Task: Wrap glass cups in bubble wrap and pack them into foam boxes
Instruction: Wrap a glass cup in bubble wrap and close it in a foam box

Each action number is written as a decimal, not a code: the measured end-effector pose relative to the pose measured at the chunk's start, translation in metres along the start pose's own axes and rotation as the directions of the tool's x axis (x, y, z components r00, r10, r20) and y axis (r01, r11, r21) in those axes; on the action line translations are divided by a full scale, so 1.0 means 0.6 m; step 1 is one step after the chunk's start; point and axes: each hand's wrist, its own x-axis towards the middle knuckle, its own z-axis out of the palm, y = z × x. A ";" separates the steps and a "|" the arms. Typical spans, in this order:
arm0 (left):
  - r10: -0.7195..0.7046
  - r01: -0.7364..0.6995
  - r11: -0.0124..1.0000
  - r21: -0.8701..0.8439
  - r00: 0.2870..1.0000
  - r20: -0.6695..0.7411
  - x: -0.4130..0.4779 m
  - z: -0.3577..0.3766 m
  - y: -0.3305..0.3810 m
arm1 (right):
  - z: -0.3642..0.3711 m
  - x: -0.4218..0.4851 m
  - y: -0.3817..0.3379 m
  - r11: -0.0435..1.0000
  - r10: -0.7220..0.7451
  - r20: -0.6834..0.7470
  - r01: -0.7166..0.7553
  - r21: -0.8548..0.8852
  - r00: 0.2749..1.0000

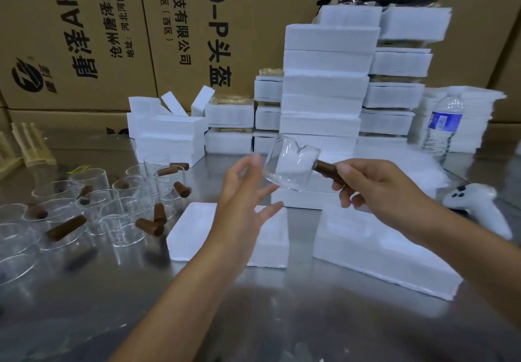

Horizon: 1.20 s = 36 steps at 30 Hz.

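Glass dominates the left edge of the polished steel bench (282, 319): a crowd of clear glass cups with brown wooden side handles (93, 206) stands and lies there, probably the stock not yet wrapped. Just right of them, near the bench's middle, a closed white foam box (194, 229) lies flat, within easy reach.

Above that box the left hand (242, 200) hangs empty, fingers spread wide and palm turned toward the cup, fingertips at or just short of its glass; it looks ready to steady the bowl. The one clear glass cup in play (290, 164) is in the air over the middle of the bench, tipped on its side. The right hand (377, 184) grips its brown wooden handle (327, 168), fingers curled tight around it, which keeps the glass itself bare for wrapping.

Below the right forearm sits an open white foam tray (380, 248), likely the cup's destination. Behind, along the far edge, rises a tall stack of white foam boxes (324, 90). Toward the right edge stand a clear plastic water bottle (442, 124) and a white handheld controller (476, 203). No bubble wrap can be picked out with certainty.
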 end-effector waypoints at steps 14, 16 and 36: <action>-0.158 0.174 0.918 -0.356 0.985 0.075 0.028 0.023 -0.034 | -0.016 0.015 0.048 0.999 0.004 0.042 -0.006 0.035 0.999; -0.167 0.171 0.902 -0.396 0.985 0.045 0.032 0.019 -0.032 | -0.022 0.029 0.053 0.998 0.012 0.013 -0.013 0.055 1.000; -0.149 0.129 0.899 -0.418 0.989 -0.015 0.039 0.015 -0.026 | -0.129 0.178 0.268 0.511 0.149 -0.276 -0.313 -0.801 0.950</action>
